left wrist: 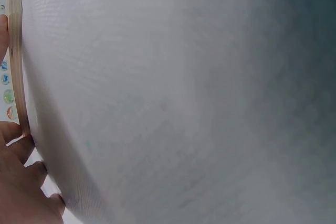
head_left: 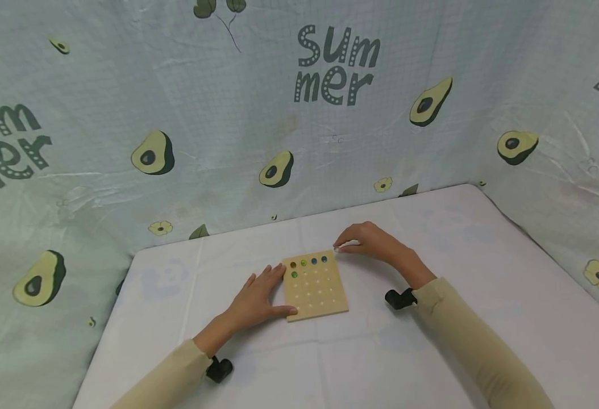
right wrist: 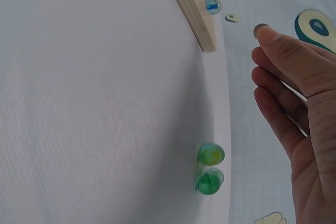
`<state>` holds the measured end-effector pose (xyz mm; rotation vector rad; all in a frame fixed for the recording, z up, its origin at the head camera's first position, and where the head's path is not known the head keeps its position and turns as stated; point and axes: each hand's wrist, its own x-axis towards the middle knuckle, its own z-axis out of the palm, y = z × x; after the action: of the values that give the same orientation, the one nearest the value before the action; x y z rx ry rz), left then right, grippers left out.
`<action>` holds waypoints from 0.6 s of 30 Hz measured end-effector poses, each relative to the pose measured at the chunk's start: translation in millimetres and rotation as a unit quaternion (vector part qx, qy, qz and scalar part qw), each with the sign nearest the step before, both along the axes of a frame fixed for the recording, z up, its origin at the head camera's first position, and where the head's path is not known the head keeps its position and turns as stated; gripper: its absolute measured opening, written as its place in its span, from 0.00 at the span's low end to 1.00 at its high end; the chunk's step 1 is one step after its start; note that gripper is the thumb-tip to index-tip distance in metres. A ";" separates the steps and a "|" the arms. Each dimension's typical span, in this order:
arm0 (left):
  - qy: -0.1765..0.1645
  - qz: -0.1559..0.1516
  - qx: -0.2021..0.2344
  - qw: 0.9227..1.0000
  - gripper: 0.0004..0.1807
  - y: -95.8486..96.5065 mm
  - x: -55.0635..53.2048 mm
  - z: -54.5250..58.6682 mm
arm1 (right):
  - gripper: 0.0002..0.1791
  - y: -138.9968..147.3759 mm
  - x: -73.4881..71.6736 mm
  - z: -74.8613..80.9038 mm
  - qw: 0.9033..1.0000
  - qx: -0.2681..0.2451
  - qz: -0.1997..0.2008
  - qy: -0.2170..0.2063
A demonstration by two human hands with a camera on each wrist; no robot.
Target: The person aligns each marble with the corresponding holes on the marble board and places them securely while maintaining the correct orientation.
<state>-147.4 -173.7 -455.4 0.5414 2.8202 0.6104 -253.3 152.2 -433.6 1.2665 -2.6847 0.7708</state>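
A square wooden board (head_left: 316, 289) with rows of small dimples lies on the white table. Several glass marbles sit in its far left part: a brown one (head_left: 292, 264), green ones (head_left: 294, 274) and blue ones (head_left: 314, 261). My left hand (head_left: 256, 301) rests along the board's left side, thumb over the near corner and fingertips at the far one. Just past the far right corner is my right hand (head_left: 373, 244), thumb and fingertips close together; a pale spot shows there, but I cannot tell whether they pinch anything.
In the right wrist view, two loose green marbles (right wrist: 211, 154) lie on the table to the right of the board. A pale cloth backdrop (head_left: 340, 147) printed with avocados rises behind the table (head_left: 217, 352).
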 end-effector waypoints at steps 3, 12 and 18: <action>-0.001 0.001 -0.001 1.000 0.60 0.2 -0.3 -0.1 | 0.11 -4.4 1.6 0.1 1.000 -0.001 0.007 0.006; -0.002 -0.002 -0.002 1.000 0.59 -0.1 -1.0 -0.8 | 0.10 -15.2 5.7 -4.3 1.000 -0.001 0.024 0.019; -0.003 -0.002 0.000 1.000 0.59 -0.1 0.0 -0.5 | 0.11 -23.8 10.3 -4.7 0.999 -0.009 0.043 0.020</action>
<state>-147.4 -173.8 -456.0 0.5449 2.8119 0.6107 -243.0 128.4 -438.3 1.3871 -2.6001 0.7687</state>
